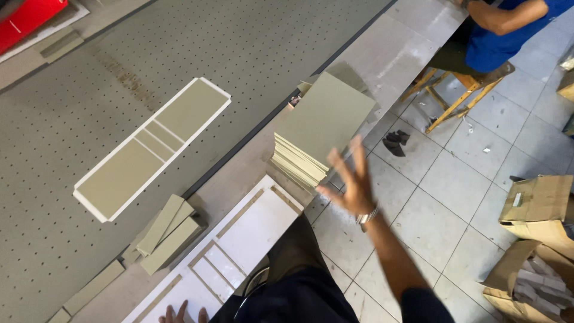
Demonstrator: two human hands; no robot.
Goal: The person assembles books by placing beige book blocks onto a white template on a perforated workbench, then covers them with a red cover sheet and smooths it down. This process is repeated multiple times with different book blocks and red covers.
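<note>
My right hand [351,180] is raised with fingers spread, holding nothing, just right of a stack of grey-green boards [321,125] at the table's edge. Only the fingertips of my left hand [182,313] show at the bottom, resting on a white cut-out sheet [251,233] lying along the table's border. On the perforated grey table [72,107] lies a long white-edged board cut into panels [152,146]. Narrow grey-green strips [167,232] are piled near the sheet.
Another person in a blue shirt [505,30] sits on a wooden stool [457,90] at the upper right. Open cardboard boxes [535,239] stand on the tiled floor at right. A dark scrap [396,141] lies on the tiles. A red object [27,18] sits at the top left.
</note>
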